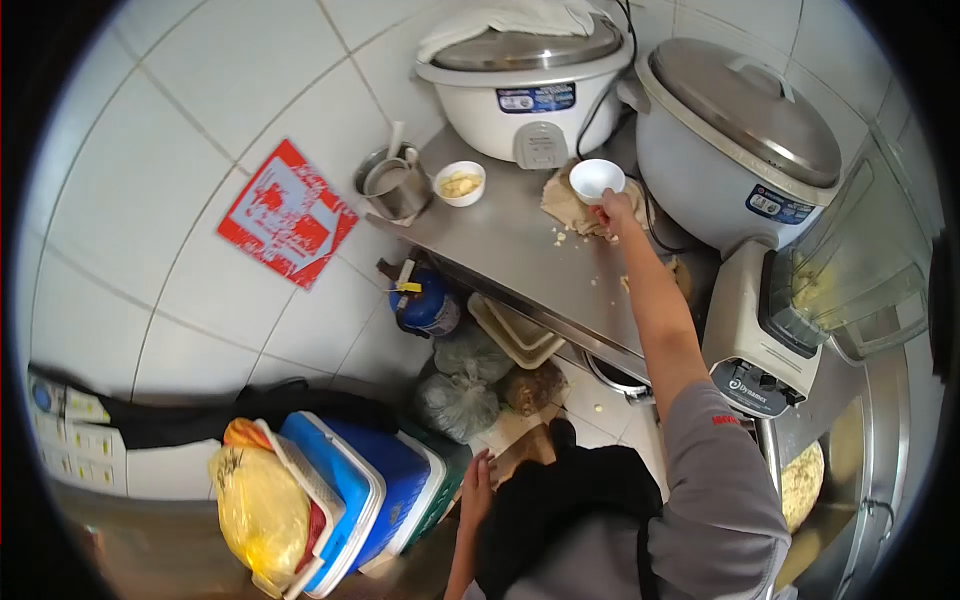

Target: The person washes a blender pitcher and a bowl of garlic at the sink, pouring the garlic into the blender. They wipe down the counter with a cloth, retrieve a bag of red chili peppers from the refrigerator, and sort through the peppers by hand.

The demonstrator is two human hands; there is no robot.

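My right hand (615,212) reaches out over the steel counter (520,240), its fingers closed on the near rim of a small white bowl (597,181). The bowl looks empty and is over a crumpled tan cloth (565,205). Pale crumbs lie on the steel beside the cloth. Farther left stands a second white bowl (460,184) with yellowish pieces in it. My left hand (479,485) hangs low beside my body, away from the counter, fingers loosely extended and holding nothing visible.
Two large rice cookers (545,100) (740,150) stand at the back. A metal pot (394,187) is at the left corner, a blender (765,350) at the right. Below are a blue cylinder (430,305), plastic bags (455,405) and stacked crates (370,490).
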